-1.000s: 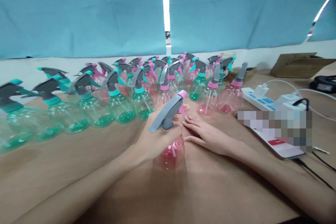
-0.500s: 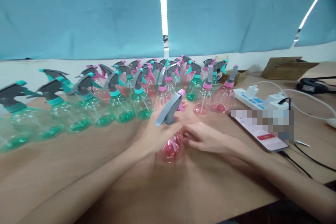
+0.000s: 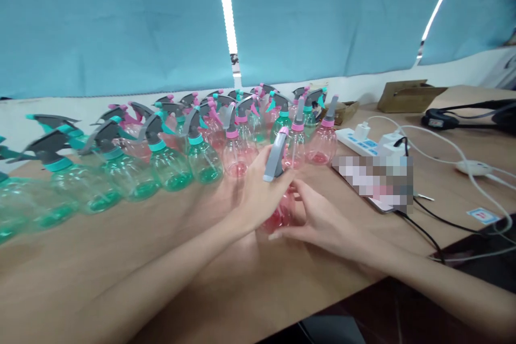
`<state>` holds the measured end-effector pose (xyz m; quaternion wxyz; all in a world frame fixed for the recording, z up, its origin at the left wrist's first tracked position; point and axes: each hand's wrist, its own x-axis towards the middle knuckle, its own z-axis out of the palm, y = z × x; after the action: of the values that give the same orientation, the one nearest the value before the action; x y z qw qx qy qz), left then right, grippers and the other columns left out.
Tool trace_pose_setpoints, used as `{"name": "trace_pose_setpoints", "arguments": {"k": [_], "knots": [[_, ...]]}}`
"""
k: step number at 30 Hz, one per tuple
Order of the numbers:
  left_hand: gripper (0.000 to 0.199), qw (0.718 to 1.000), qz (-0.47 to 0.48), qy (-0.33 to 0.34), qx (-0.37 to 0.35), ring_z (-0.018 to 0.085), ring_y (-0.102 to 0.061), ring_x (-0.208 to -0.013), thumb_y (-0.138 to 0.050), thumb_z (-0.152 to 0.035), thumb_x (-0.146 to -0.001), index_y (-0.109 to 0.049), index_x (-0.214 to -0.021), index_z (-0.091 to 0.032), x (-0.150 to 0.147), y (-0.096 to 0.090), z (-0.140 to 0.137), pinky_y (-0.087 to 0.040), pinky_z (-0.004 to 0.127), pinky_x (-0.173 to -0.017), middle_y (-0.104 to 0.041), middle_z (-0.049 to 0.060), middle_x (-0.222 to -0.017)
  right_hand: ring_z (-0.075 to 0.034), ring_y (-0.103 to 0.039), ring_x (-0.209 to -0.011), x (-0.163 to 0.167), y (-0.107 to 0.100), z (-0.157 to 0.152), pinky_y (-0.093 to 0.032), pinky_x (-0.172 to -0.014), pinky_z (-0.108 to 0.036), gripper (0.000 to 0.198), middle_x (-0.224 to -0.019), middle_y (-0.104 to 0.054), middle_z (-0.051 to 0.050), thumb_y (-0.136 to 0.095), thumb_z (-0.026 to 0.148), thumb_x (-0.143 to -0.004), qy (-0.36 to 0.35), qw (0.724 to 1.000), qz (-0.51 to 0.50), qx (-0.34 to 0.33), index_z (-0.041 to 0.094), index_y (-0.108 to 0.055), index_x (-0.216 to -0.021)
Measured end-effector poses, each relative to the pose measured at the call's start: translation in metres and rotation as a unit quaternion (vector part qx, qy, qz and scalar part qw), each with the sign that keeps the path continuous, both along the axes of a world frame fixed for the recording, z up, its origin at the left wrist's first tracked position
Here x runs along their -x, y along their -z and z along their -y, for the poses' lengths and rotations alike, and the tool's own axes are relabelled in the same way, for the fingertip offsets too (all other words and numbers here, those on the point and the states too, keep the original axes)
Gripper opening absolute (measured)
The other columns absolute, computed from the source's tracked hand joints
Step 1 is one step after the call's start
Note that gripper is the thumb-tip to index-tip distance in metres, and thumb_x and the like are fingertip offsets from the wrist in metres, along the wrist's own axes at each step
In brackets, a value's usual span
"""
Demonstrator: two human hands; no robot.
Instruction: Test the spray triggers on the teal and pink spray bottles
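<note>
A pink see-through spray bottle with a grey and pink trigger head stands upright near the middle of the table. My left hand is wrapped round it just under the head, the grey lever passing over the thumb side. Around the right side of the round body curves my right hand, its thumb near the base and its fingers higher up. Most left fingertips are hidden behind the bottle. Just beyond are a pink spray bottle and a green spray bottle, both upright.
Several more green and pink spray bottles stand in rows at the left and back. A white power strip with plugs and cables lies on the right, near a partly blurred phone. Farther back is an open cardboard box. The table edge runs along the lower right.
The view has turned right, so the bottles appear farther left. My right hand has gone from curled fingers to a wider hold, thumb lower on the bottle. My left hand keeps its grip.
</note>
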<state>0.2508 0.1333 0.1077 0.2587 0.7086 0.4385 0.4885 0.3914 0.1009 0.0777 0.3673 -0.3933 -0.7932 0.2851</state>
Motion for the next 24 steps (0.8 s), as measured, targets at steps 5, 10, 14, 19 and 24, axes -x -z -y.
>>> {"name": "trace_pose_setpoints", "arguments": {"k": [5, 10, 14, 19, 24], "knots": [[0.023, 1.0, -0.006, 0.015, 0.004, 0.019, -0.056, -0.085, -0.058, -0.022, -0.08, -0.052, -0.103, -0.021, -0.016, -0.001, 0.0, -0.048, 0.036, -0.077, -0.057, 0.002, -0.089, -0.032, -0.055, -0.115, -0.001, 0.009, 0.004, -0.048, -0.09, -0.047, 0.071, -0.125, -0.057, -0.011, -0.074, 0.045, -0.069, 0.07, 0.997, -0.022, 0.003, 0.024, -0.039, -0.126], [0.029, 0.998, -0.016, 0.042, 0.036, 0.023, -0.058, -0.095, -0.058, -0.034, -0.083, -0.052, -0.107, -0.02, -0.01, -0.007, 0.006, -0.049, 0.043, -0.084, -0.057, 0.006, -0.098, -0.031, -0.056, -0.114, -0.001, 0.007, 0.007, -0.049, -0.088, -0.048, 0.066, -0.125, -0.056, -0.01, -0.074, 0.039, -0.07, 0.07, 0.997, -0.014, 0.027, 0.026, -0.039, -0.124], [0.05, 0.996, -0.03, 0.075, 0.033, 0.029, -0.052, -0.115, -0.058, -0.037, -0.084, -0.043, -0.13, -0.024, 0.007, 0.002, 0.014, -0.044, 0.051, -0.095, -0.054, 0.011, -0.122, -0.032, -0.054, -0.117, -0.004, 0.008, 0.006, -0.048, -0.09, -0.05, 0.077, -0.13, -0.052, -0.013, -0.076, 0.043, -0.066, 0.08, 0.995, -0.014, 0.06, 0.025, -0.032, -0.127], [0.06, 0.985, -0.161, 0.057, -0.011, 0.031, -0.039, -0.129, -0.059, -0.037, -0.084, -0.032, -0.136, -0.024, 0.046, 0.034, 0.02, -0.033, 0.057, -0.106, -0.043, 0.012, -0.138, -0.033, -0.058, -0.112, -0.014, 0.008, -0.005, -0.049, -0.088, -0.05, 0.067, -0.126, -0.057, -0.015, -0.071, 0.041, -0.072, 0.079, 0.996, 0.015, 0.041, 0.023, -0.035, -0.126], [0.03, 0.957, -0.288, 0.025, -0.034, 0.026, -0.053, -0.111, -0.051, -0.02, -0.086, -0.047, -0.115, -0.021, 0.078, 0.056, 0.017, -0.046, 0.046, -0.094, -0.052, 0.01, -0.118, -0.032, -0.053, -0.117, -0.01, 0.0, -0.036, -0.045, -0.094, -0.048, 0.062, -0.126, -0.056, -0.014, -0.069, 0.043, -0.075, 0.11, 0.991, 0.069, -0.041, 0.022, -0.043, -0.127]]}}
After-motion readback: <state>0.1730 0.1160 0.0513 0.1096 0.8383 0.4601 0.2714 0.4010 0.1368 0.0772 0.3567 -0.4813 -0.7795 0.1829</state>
